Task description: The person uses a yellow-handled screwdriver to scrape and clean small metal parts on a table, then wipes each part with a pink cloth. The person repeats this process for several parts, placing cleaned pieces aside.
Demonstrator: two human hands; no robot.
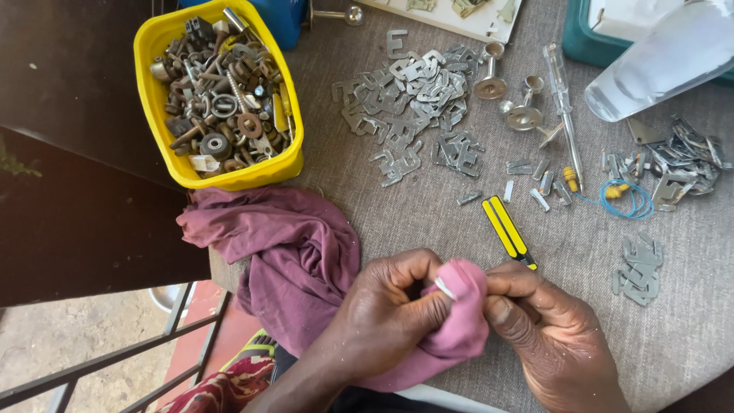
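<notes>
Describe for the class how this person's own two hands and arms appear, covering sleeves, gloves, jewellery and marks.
Both hands, left hand and right hand, are bare: no gloves, rings, watch or bracelets show. The left forearm in view has no sleeve. Fingernails are short. Pale dusty specks fleck the hands.

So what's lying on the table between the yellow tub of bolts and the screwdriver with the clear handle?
In the head view, a spread of small flat metal clips lies between the yellow tub and the screwdriver, with two round metal knobs nearer the screwdriver.
</notes>
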